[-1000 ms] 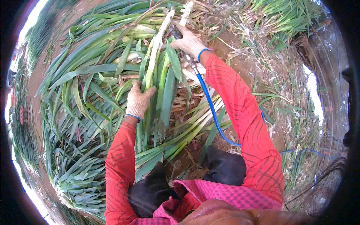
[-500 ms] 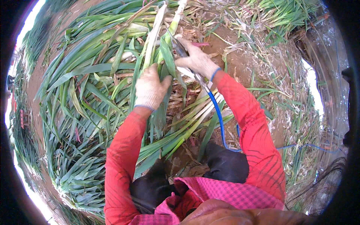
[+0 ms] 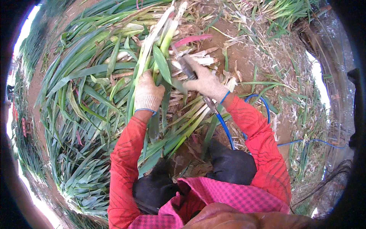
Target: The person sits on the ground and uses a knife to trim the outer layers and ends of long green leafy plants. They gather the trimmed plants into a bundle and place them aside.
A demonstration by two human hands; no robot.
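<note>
My left hand [image 3: 148, 93], in a pale knit glove, is closed around a few long green onions [image 3: 155, 38]. Their white ends point away from me, and a loose green leaf [image 3: 162, 64] hangs off their right side. In my gloved right hand [image 3: 209, 83] is a metal air blow gun [image 3: 187, 69], its thin nozzle angled up and left, just right of the stalks. A blue air hose [image 3: 225, 131] runs from its lower end toward my knees. Under my hands, more green onions [image 3: 190, 124] lie with their pale ends toward the right.
A large heap of green onions [image 3: 87, 82] spreads on the left, with a leafy bundle [image 3: 84, 183] nearer me. Peeled skins and scraps [image 3: 204, 59] litter the soil. Another bunch [image 3: 286, 11] lies at the far right. The hose [image 3: 312, 140] trails rightward beside plastic sheeting [image 3: 339, 107].
My right hand and the blow gun have drawn back toward me and slightly right, away from the stalks. My left hand has come slightly nearer with the onions. The hose now loops right of my forearm.
</note>
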